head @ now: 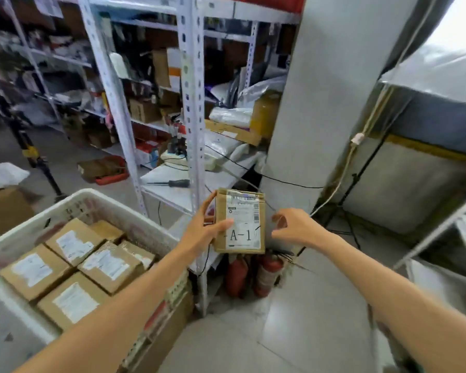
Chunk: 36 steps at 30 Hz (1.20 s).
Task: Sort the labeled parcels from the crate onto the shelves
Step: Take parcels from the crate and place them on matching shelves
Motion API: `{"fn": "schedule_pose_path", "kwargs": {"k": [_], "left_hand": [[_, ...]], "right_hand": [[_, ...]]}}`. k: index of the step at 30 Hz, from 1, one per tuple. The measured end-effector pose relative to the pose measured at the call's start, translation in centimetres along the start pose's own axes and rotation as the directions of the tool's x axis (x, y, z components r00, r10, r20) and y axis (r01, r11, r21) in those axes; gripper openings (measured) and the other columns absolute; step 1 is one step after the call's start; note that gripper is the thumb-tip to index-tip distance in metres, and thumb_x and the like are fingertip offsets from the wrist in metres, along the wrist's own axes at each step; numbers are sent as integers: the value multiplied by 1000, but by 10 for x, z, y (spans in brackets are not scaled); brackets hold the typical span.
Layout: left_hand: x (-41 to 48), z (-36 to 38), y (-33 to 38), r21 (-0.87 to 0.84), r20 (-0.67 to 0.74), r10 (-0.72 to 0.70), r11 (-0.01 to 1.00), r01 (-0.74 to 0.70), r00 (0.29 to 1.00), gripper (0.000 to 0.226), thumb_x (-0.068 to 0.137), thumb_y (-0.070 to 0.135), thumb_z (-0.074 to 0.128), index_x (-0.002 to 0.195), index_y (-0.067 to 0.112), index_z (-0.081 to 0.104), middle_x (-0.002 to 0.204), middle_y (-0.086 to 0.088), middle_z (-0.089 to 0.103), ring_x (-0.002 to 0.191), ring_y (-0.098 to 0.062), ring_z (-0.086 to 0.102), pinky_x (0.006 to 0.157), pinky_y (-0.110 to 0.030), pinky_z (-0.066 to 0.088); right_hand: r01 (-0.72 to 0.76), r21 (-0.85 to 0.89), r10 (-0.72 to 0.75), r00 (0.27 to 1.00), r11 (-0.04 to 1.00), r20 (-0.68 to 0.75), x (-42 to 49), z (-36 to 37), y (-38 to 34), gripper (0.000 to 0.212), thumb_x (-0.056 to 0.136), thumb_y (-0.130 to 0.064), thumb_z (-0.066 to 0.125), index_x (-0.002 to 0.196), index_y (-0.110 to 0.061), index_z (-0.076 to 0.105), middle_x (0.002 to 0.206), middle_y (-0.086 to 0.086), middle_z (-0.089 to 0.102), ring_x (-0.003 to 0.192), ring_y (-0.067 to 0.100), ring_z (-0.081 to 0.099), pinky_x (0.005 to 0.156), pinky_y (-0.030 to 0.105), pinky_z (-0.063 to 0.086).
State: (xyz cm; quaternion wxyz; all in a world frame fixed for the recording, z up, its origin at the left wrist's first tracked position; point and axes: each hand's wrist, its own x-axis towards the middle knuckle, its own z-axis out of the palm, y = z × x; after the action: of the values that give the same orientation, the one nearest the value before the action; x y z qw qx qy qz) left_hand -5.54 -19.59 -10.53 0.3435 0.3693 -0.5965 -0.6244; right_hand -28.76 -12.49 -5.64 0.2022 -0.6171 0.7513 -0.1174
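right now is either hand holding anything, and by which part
The left hand grips the A-1 parcel by its left edge, thumb on the label. The right hand holds nothing.

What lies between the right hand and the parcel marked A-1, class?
Nothing. In the head view only a narrow bare gap separates the right hand from the parcel, which the left hand alone holds.
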Motion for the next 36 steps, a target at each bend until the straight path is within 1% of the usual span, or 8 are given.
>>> {"fn": "schedule_pose_path", "kwargs": {"k": [5, 7, 10, 15, 21, 26, 31, 36], "left_hand": [[33, 122, 18, 11, 190, 28, 999, -31, 981, 95, 58, 48, 80, 140, 49, 33, 117, -1, 69, 106, -20, 66, 94, -49, 51], [45, 170, 25, -3, 295, 42, 999, -43, 955, 96, 57, 50, 81, 140, 51, 33, 114, -4, 70, 102, -20, 68, 94, -50, 52], [62, 242, 37, -22, 474, 71, 997, -69, 878, 95, 62, 47, 81, 141, 53, 29, 119, -8, 67, 102, -22, 68, 86, -45, 56], [80, 349, 60, -61, 722, 119, 992, -109, 682, 95, 64, 50, 80, 140, 60, 24, 116, -4, 67, 100, -19, 69, 80, -40, 59], [91, 452, 96, -141, 891, 174, 984, -108, 420, 87, 71, 42, 79, 138, 62, 26, 111, -8, 70, 100, -25, 70, 84, -48, 57], [71, 523, 118, -198, 952, 217, 974, -108, 214, 79, 80, 34, 74, 136, 62, 26, 113, -7, 70, 101, -22, 69, 88, -49, 55], [24, 575, 133, -263, 965, 263, 963, -65, -12, 78, 84, 33, 70, 143, 55, 23, 107, 1, 71, 96, -13, 70, 66, -25, 59], [-30, 625, 152, -317, 934, 313, 949, 5, -173, 79, 89, 14, 64, 147, 46, 22, 113, -6, 67, 98, -15, 70, 64, -25, 57]], "right_hand": [[-213, 69, 219, 971, 975, -97, -76, -42, 93, 28, 74, -33, 68, 96, -17, 60, 89, -3, 61, 81, 14, 58, 70, 31, 51], [-312, 76, 320, 938, 947, -132, -106, -58, 128, 32, 75, -33, 69, 102, -16, 61, 94, -2, 63, 85, 15, 59, 75, 33, 54], [-452, 110, 465, 861, 885, -204, -149, -84, 174, 37, 78, -31, 70, 111, -18, 61, 99, -4, 60, 88, 12, 58, 67, 19, 47], [-609, 215, 646, 719, 764, -256, -215, -120, 223, 24, 76, -31, 73, 95, -22, 59, 91, -6, 61, 82, 9, 58, 70, 25, 49], [-790, 263, 823, 469, 553, -321, -275, -149, 249, 44, 78, -30, 71, 118, -16, 58, 112, 6, 62, 95, 20, 61, 83, 34, 53], [-829, 410, 905, 244, 381, -348, -326, -148, 246, 46, 78, -30, 71, 121, -19, 57, 115, 1, 60, 94, 16, 58, 78, 28, 50], [-814, 545, 944, 13, 201, -329, -379, -132, 228, 42, 77, -32, 71, 116, -23, 57, 114, -2, 59, 94, 15, 59, 80, 28, 50], [-807, 587, 946, -133, 70, -296, -426, -119, 215, 47, 78, -32, 71, 121, -22, 58, 116, -1, 59, 98, 16, 59, 87, 32, 52]]}}
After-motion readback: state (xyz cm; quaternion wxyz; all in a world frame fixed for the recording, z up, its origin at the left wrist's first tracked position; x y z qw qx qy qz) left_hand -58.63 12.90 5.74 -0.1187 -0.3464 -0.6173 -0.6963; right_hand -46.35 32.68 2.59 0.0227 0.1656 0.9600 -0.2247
